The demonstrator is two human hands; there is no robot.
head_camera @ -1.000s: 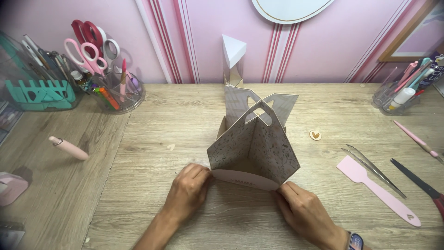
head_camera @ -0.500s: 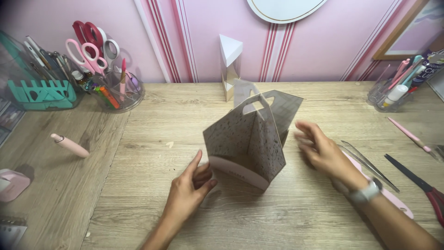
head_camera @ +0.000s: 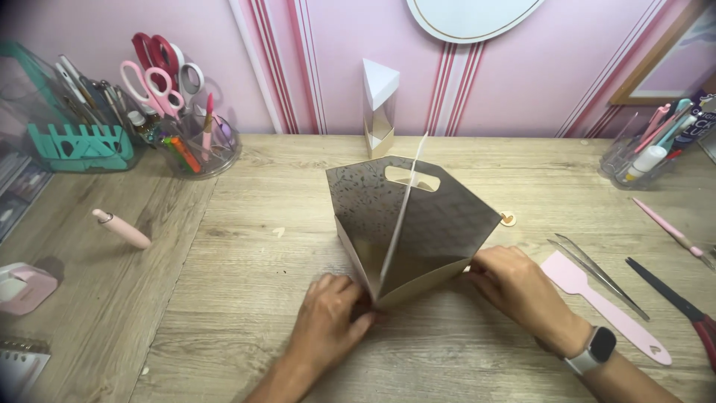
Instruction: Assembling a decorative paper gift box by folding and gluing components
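On the wooden table (head_camera: 224, 298), both hands pinch the brown speckled paper bag's (head_camera: 440, 216) bottom edges: left hand (head_camera: 328, 325), right hand (head_camera: 514, 287) beside pink spatula (head_camera: 597, 298).

Bare forearms, no sleeves; right wrist (head_camera: 589, 349) wears white-strapped, dark-faced smartwatch (head_camera: 599, 345).

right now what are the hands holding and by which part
Both hold the patterned paper bag standing on the wooden table: the left hand pinches its bottom front corner, the right hand grips its lower right edge.

Both hands (head_camera: 328, 317) — paper bag (head_camera: 418, 216)
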